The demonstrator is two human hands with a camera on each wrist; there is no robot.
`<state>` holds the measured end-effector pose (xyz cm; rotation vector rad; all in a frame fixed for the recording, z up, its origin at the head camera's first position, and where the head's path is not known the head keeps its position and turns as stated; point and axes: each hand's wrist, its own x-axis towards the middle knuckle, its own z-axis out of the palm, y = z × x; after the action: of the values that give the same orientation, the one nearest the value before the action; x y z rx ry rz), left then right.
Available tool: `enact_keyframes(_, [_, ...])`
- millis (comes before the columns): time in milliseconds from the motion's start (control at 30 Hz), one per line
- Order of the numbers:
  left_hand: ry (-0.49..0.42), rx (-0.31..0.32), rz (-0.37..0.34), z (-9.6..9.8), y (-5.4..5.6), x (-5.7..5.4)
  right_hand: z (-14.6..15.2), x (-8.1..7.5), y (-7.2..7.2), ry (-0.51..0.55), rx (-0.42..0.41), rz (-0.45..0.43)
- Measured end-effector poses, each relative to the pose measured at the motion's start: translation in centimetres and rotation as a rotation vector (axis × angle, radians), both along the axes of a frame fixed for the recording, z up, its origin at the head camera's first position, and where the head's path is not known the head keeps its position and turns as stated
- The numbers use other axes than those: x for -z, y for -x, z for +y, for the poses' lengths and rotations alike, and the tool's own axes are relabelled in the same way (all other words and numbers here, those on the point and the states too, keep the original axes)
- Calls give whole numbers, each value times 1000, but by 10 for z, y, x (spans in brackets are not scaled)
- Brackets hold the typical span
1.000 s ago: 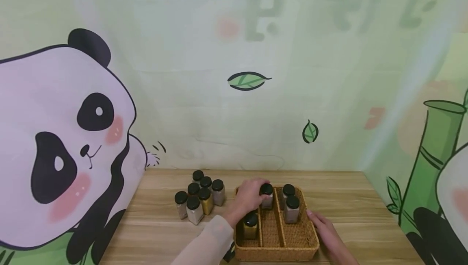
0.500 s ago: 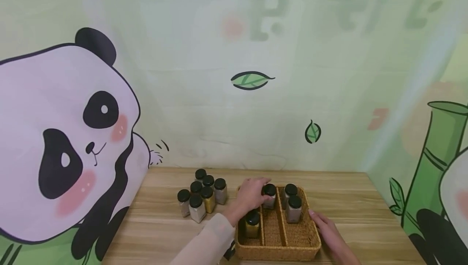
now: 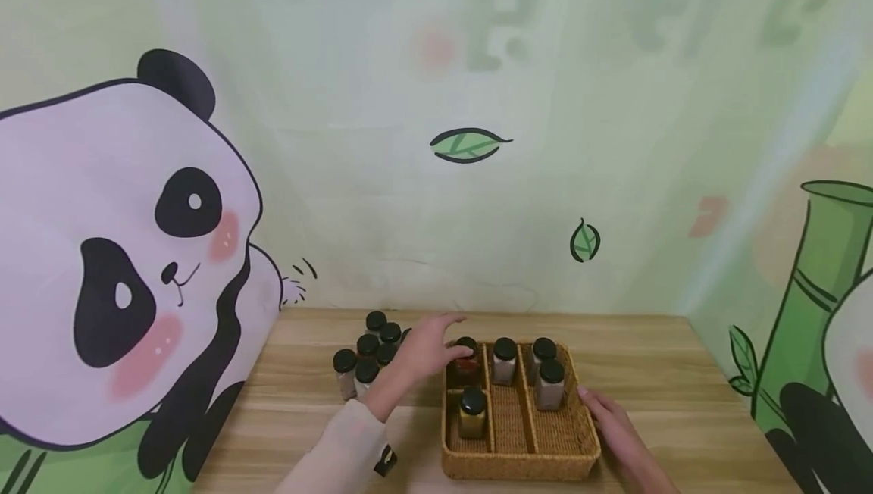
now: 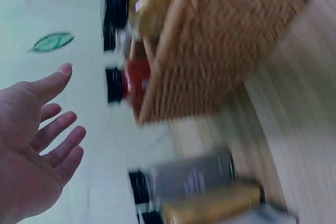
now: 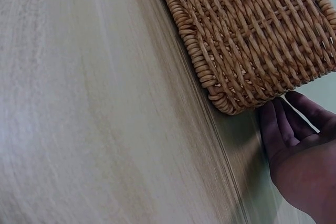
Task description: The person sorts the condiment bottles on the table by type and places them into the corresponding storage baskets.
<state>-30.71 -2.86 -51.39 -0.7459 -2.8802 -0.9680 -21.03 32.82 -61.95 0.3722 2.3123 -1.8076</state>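
Note:
My left hand (image 3: 421, 350) is over the gap between the loose jars and the wicker basket (image 3: 521, 468). Its fingers are spread and hold nothing, as the left wrist view confirms. Nearest to it, a black-lidded spice jar with red contents (image 3: 467, 364) stands in the basket's back left compartment. A yellow spice jar (image 3: 472, 420) occupies the front left one. The middle compartment has one pale greyish jar (image 3: 504, 365); the right one has two, including a greyish jar (image 3: 549, 392). With extended fingers, my right hand (image 3: 617, 424) touches the basket's right side.
Left of the basket, several black-lidded jars (image 3: 346, 373) stand grouped on the wooden table (image 3: 648, 373), partly behind my left hand. A small black object (image 3: 385, 461) shows beside the left sleeve. A printed panda backdrop (image 3: 382, 198) rises behind the table's far edge.
My left hand has moved left from above the jars in the basket, uncovering the red jar in the back left compartment. My right hand stays at the basket's side.

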Motion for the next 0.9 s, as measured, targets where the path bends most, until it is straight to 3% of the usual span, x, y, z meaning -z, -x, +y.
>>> enact_keyframes(233, [-50, -77, 39, -61, -11, -12, -2, -3, 1, -5, -1, 29])
enact_keyframes(433, [-90, -140, 52, -99, -20, -12, -1, 0, 0, -1, 14, 29])
enact_keyframes(733, [-137, -187, 120, -138, -29, 4, -2, 0, 2, -18, 4, 21])
enact_keyframes(900, [-117, -171, 112, -145, -36, 3, -3, 1, 2, -6, 5, 24])
